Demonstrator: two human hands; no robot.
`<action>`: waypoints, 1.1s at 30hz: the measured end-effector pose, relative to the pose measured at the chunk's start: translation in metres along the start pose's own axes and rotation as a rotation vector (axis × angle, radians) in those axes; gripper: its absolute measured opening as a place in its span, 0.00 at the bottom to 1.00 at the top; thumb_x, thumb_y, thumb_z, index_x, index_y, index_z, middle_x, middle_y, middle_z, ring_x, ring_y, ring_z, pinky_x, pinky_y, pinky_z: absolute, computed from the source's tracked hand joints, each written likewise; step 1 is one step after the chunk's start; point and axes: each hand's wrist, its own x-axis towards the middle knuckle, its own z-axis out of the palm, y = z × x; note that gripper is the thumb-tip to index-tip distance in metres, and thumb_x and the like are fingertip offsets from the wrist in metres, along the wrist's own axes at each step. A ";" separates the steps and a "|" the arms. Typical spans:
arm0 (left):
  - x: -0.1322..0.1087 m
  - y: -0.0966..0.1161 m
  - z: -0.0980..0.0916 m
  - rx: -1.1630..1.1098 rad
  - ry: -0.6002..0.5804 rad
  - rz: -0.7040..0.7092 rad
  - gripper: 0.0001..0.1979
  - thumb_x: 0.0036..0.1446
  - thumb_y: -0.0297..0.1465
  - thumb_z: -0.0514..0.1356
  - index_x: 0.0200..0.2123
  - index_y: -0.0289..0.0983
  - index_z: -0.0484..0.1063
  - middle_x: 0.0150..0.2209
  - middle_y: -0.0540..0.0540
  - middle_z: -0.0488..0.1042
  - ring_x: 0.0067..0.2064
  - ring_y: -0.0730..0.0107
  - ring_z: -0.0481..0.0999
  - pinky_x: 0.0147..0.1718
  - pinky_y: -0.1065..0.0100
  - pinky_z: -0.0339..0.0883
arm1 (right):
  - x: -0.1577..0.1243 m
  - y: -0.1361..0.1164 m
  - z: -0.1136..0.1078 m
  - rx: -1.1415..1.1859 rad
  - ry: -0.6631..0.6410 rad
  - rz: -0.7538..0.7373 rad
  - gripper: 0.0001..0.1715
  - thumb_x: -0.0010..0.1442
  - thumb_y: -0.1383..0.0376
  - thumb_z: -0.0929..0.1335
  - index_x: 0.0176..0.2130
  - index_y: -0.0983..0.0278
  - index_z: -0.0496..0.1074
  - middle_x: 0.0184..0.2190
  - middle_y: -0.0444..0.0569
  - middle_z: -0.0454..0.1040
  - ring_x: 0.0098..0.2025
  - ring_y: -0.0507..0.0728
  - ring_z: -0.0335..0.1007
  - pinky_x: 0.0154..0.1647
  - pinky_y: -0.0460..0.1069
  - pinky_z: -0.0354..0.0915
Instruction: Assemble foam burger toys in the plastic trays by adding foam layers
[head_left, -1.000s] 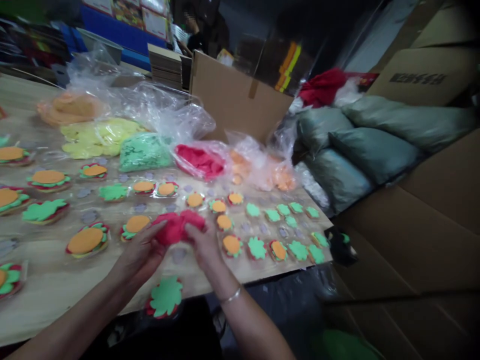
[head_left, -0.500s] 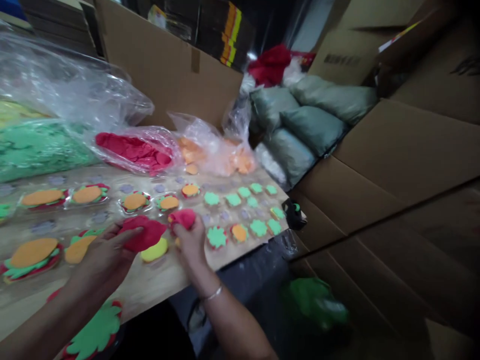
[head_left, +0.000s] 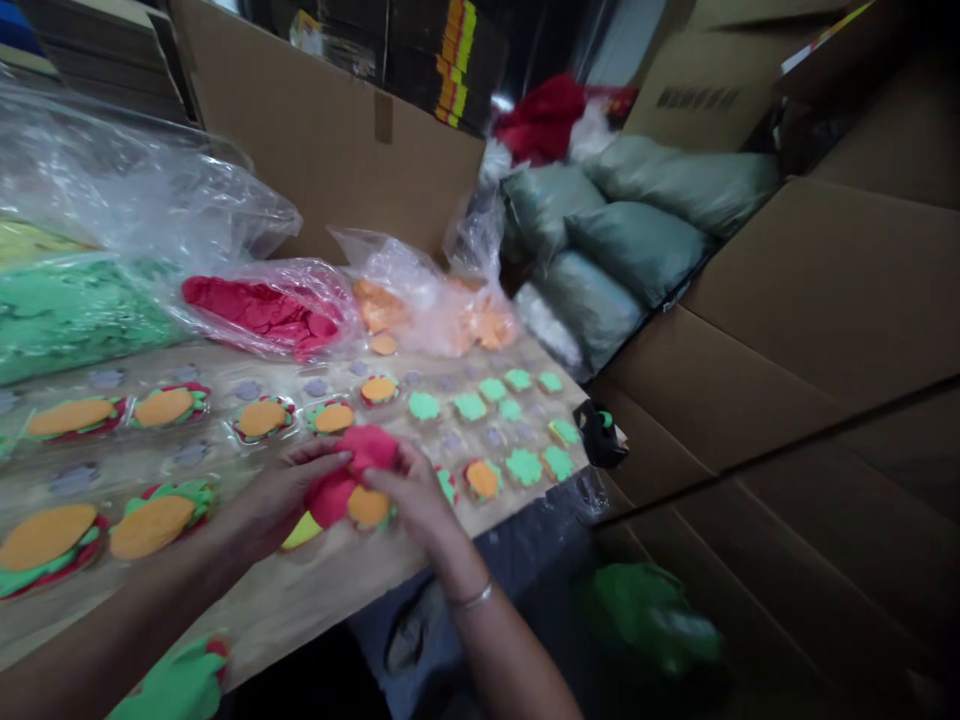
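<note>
Tabletop [head_left: 315, 590] underlies hands [head_left: 289, 490] [head_left: 421, 500] holding thin, rounded red pieces [head_left: 375, 447] [head_left: 330, 498].

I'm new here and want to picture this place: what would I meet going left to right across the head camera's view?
Bag of green pieces, left hand, red pieces, right hand, small black object, brown cardboard.

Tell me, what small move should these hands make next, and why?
Perhaps the right hand should draw the upper red piece aside: the left hand reaches its edge too, and in this view it overlaps the lower red piece, which partly hides a yellow piece.
</note>
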 end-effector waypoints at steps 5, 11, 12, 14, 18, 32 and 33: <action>0.009 0.009 0.001 0.137 -0.033 0.036 0.20 0.34 0.36 0.76 0.32 0.35 0.77 0.29 0.46 0.79 0.27 0.71 0.75 0.24 0.76 0.69 | 0.014 0.001 -0.008 0.045 0.152 0.020 0.22 0.40 0.63 0.76 0.37 0.65 0.74 0.31 0.43 0.77 0.29 0.50 0.71 0.33 0.45 0.68; 0.010 0.020 0.016 0.230 -0.006 0.064 0.20 0.31 0.35 0.74 0.30 0.34 0.74 0.25 0.49 0.77 0.26 0.73 0.72 0.24 0.77 0.66 | 0.023 -0.006 -0.011 0.053 0.118 0.059 0.22 0.39 0.65 0.76 0.37 0.65 0.74 0.31 0.42 0.76 0.30 0.49 0.70 0.34 0.44 0.67; 0.011 0.020 0.017 0.230 -0.017 0.078 0.20 0.31 0.35 0.73 0.31 0.34 0.74 0.26 0.49 0.77 0.27 0.72 0.73 0.25 0.76 0.67 | 0.023 -0.007 -0.012 0.055 0.090 0.068 0.22 0.39 0.65 0.76 0.37 0.65 0.73 0.32 0.43 0.76 0.31 0.50 0.71 0.35 0.44 0.67; 0.015 0.019 0.018 0.234 -0.025 0.118 0.19 0.31 0.34 0.72 0.29 0.34 0.74 0.25 0.50 0.76 0.26 0.73 0.72 0.25 0.75 0.67 | 0.025 -0.007 -0.014 0.024 0.079 0.043 0.23 0.38 0.67 0.75 0.37 0.65 0.73 0.32 0.42 0.76 0.32 0.50 0.71 0.36 0.44 0.67; 0.023 0.016 0.018 0.304 0.009 0.143 0.17 0.31 0.34 0.72 0.24 0.34 0.71 0.20 0.53 0.71 0.23 0.76 0.67 0.22 0.76 0.63 | 0.029 0.000 -0.015 -0.102 0.200 -0.063 0.20 0.39 0.66 0.73 0.37 0.65 0.73 0.31 0.41 0.75 0.31 0.50 0.68 0.34 0.44 0.65; 0.033 0.010 0.028 0.062 0.049 0.149 0.29 0.25 0.31 0.76 0.37 0.36 0.75 0.37 0.47 0.80 0.37 0.66 0.77 0.36 0.72 0.73 | 0.033 0.007 -0.011 -0.300 0.194 -0.116 0.21 0.47 0.64 0.71 0.43 0.65 0.72 0.36 0.44 0.76 0.35 0.52 0.70 0.37 0.47 0.69; 0.034 0.010 0.027 0.067 0.032 0.143 0.28 0.26 0.32 0.76 0.37 0.36 0.75 0.37 0.47 0.80 0.38 0.65 0.77 0.36 0.71 0.73 | 0.034 0.008 -0.010 -0.286 0.188 -0.105 0.20 0.47 0.64 0.72 0.42 0.66 0.72 0.35 0.44 0.76 0.33 0.52 0.69 0.36 0.46 0.68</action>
